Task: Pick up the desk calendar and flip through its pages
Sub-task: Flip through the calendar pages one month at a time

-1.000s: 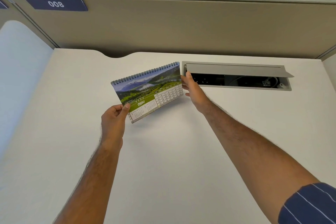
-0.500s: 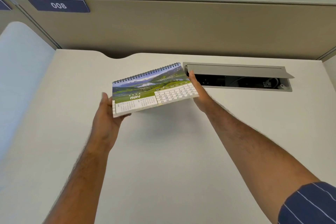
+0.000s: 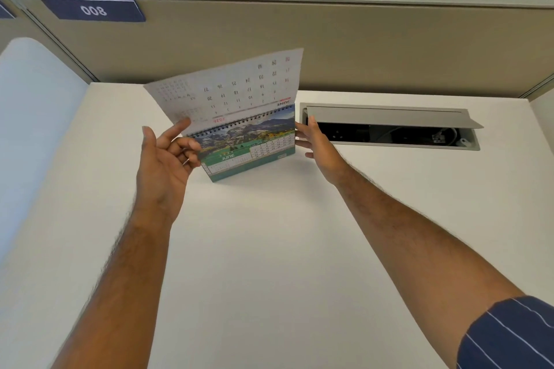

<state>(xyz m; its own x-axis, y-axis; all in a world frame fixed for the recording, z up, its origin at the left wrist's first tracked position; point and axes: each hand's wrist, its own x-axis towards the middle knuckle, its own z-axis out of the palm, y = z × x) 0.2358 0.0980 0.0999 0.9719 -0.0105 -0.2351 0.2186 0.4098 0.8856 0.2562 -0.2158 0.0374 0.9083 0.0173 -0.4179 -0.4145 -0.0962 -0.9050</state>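
Note:
The spiral-bound desk calendar (image 3: 248, 147) is held above the white desk (image 3: 269, 249), its front page showing a mountain picture and the word JUNE. One page (image 3: 233, 84) stands flipped up over the spiral, its white back with upside-down dates facing me. My left hand (image 3: 163, 159) is at the calendar's left end, its fingertips on the lower left corner of the raised page. My right hand (image 3: 317, 144) grips the calendar's right edge with its fingers behind it.
An open grey cable tray (image 3: 389, 117) with dark wiring inside is set into the desk just right of my right hand. A beige partition (image 3: 359, 48) with a label reading 008 (image 3: 93, 10) closes off the back. A white side panel (image 3: 33, 129) rises at the left.
The MAY page has been flipped up over the spiral and JUNE now shows. My left hand moved from under the calendar's left edge up to the raised page. The calendar tilted more upright.

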